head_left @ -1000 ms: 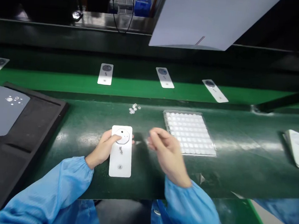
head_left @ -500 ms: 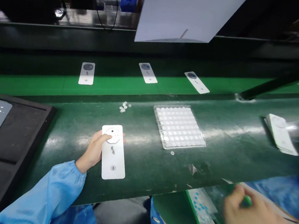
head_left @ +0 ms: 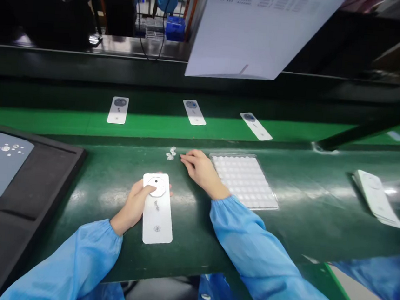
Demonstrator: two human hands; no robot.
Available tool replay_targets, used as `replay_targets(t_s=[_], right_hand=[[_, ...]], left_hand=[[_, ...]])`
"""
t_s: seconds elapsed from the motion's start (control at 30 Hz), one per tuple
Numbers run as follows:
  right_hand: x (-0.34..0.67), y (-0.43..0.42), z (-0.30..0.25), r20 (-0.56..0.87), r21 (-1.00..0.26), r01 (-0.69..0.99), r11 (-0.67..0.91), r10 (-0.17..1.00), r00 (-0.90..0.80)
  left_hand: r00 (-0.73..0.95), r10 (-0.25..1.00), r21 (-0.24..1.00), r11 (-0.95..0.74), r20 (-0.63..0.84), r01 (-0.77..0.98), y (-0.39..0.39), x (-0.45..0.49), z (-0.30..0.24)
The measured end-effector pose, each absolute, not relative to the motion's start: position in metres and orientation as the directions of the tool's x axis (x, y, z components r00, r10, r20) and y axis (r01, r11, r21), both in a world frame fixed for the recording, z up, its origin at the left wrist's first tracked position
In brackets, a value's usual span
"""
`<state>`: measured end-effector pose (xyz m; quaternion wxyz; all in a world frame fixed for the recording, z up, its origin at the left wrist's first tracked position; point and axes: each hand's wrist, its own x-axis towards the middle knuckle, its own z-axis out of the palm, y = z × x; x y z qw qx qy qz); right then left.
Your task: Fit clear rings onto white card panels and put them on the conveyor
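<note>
My left hand (head_left: 135,206) grips a white phone back cover (head_left: 159,219) by its left edge. The thumb lies on the cover's octagonal camera area, with fingertips showing past the right edge. The cover bears dark lettering and a round emblem. My right hand (head_left: 201,169) is just right of several small clear discs (head_left: 171,153) on the green bench. Its fingers are drawn together at the tips; whether a disc is between them is too small to tell. A clear tray of white round pieces (head_left: 241,179) lies behind my right wrist, partly covered by it.
On the green belt (head_left: 153,126) beyond lie several white covers (head_left: 194,112) with dark camera rings. A black tray (head_left: 53,170) holding a grey-blue panel (head_left: 0,165) stands left. Stacked white covers (head_left: 378,198) and a co-worker's blue sleeve (head_left: 378,277) are at right.
My right hand now reaches in beside the clear discs. A blurred hand and a sheet with blue dots at lower right are out of view. My left hand keeps its hold on the cover.
</note>
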<state>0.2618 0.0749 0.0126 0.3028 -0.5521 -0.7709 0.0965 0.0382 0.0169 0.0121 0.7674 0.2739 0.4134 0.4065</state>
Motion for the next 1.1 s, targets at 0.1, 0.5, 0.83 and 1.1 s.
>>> replay_targets(t_s=[0.1, 0.5, 0.83, 1.1], right_hand=[[0.265, 0.005, 0.001, 0.349, -0.466, 0.769, 0.437, 0.890, -0.294], [0.244, -0.172, -0.011, 0.339, -0.665, 0.561, 0.493, 0.869, -0.361], [0.250, -0.067, 0.042, -0.039, -0.970, 0.242, -0.034, 0.999, -0.016], [0.240, -0.034, 0.055, -0.263, -0.965, 0.041, -0.260, 0.944, -0.199]], left_hand=[[0.257, 0.894, 0.804, 0.444, -0.367, -0.396, 0.015, 0.035, 0.012], [0.320, 0.891, 0.933, 0.356, -0.321, -0.056, 0.012, 0.035, 0.013], [0.430, 0.902, 0.985, -0.031, -0.044, 0.167, -0.003, 0.035, 0.025], [0.523, 0.848, 0.981, -0.162, 0.086, 0.102, -0.006, 0.037, 0.022]])
